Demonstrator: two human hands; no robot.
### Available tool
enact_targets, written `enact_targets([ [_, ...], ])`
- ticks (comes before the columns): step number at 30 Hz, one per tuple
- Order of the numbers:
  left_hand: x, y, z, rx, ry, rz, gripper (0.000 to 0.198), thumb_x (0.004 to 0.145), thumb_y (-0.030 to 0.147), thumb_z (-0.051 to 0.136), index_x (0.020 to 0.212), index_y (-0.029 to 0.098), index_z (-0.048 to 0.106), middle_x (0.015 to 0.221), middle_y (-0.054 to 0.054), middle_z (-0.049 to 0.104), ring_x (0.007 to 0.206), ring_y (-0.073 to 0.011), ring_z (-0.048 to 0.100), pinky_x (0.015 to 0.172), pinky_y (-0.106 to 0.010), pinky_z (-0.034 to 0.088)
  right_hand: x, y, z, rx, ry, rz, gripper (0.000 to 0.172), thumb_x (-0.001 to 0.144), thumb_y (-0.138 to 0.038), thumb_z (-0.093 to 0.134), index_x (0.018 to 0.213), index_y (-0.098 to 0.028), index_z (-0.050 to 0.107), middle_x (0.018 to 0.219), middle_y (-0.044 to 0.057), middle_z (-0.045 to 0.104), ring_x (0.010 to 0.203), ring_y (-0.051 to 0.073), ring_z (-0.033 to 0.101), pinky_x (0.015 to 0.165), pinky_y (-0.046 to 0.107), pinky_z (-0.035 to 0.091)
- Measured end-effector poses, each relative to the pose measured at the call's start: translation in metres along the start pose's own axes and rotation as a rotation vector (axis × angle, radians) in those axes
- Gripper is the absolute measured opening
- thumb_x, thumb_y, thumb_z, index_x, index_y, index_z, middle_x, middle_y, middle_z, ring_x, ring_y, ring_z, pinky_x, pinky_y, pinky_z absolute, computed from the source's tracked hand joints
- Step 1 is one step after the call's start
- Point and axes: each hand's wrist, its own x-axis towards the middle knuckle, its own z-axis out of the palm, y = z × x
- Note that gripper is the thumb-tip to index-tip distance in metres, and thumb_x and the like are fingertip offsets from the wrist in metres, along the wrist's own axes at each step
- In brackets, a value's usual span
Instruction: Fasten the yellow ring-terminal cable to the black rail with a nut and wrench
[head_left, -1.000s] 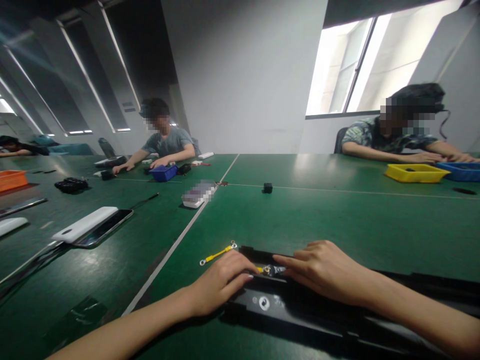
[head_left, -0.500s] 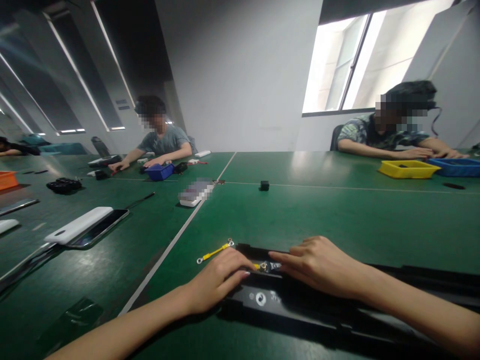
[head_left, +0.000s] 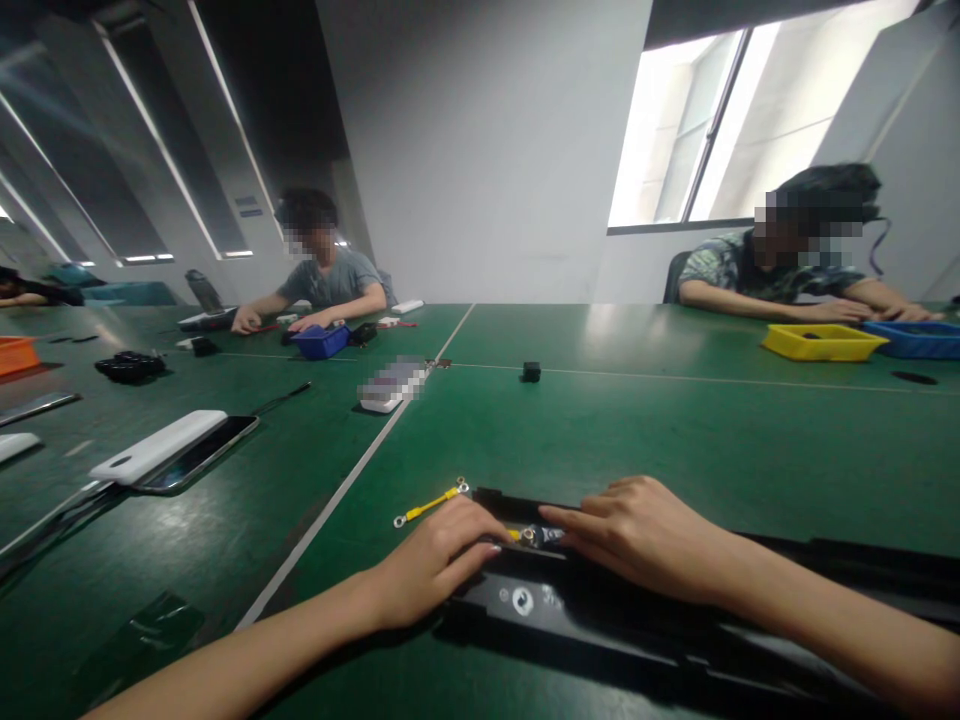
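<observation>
Left hand (head_left: 442, 550): thumb and forefinger nearly together at yellow piece (head_left: 514, 535); I cannot tell if gripping.
Right hand (head_left: 637, 535): bent, just right of metal ring (head_left: 529, 536); hold hidden.
Black housing (head_left: 585, 615): near right on worktop (head_left: 675, 430), under hands.
Yellow cable (head_left: 431, 504): left of housing.

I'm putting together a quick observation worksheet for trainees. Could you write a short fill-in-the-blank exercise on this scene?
1. The tabletop is ____ in color.
2. The loose yellow cable lies nearest the wearer's ____ hand.
3. The long case under the right hand is ____ in color.
4. Beside the yellow tray sits a ____ tray.

Missing words: green; left; black; blue.
</observation>
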Motion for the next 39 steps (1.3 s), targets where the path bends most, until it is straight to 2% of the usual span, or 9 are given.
enact_targets([
  [27, 0.0001, 0.0014, -0.0001, 0.006, 0.002, -0.001, 0.020, 0.097, 0.019, 0.041, 0.109, 0.018, 0.057, 0.105, -0.007, 0.061, 0.099, -0.0196, 0.053, 0.091, -0.032, 0.040, 0.0009, 0.0000, -0.0021, 0.014, -0.025, -0.020, 0.028, 0.098, -0.029, 0.042, 0.118, -0.021, 0.059, 0.065, 0.000, 0.065, 0.051, 0.011, 0.056, 0.049, 0.025, 0.024],
  [34, 0.0003, 0.0017, -0.0002, 0.009, 0.011, 0.002, 0.020, 0.097, 0.020, 0.041, 0.109, 0.018, 0.058, 0.104, -0.007, 0.061, 0.099, -0.0198, 0.053, 0.091, -0.033, 0.040, 0.0011, -0.0001, -0.0025, 0.021, 0.011, -0.018, 0.028, 0.097, -0.028, 0.043, 0.117, -0.020, 0.061, 0.062, 0.000, 0.065, 0.049, 0.010, 0.055, 0.049, 0.025, 0.024],
  [39, 0.0008, 0.0039, -0.0017, 0.015, 0.003, -0.006, 0.021, 0.097, 0.020, 0.040, 0.108, 0.018, 0.058, 0.105, -0.008, 0.061, 0.099, -0.0204, 0.053, 0.091, -0.033, 0.041, -0.0001, -0.0006, -0.0002, -0.015, 0.011, -0.009, 0.031, 0.094, -0.026, 0.047, 0.122, -0.017, 0.056, 0.064, 0.000, 0.066, 0.051, 0.012, 0.059, 0.049, 0.026, 0.026],
])
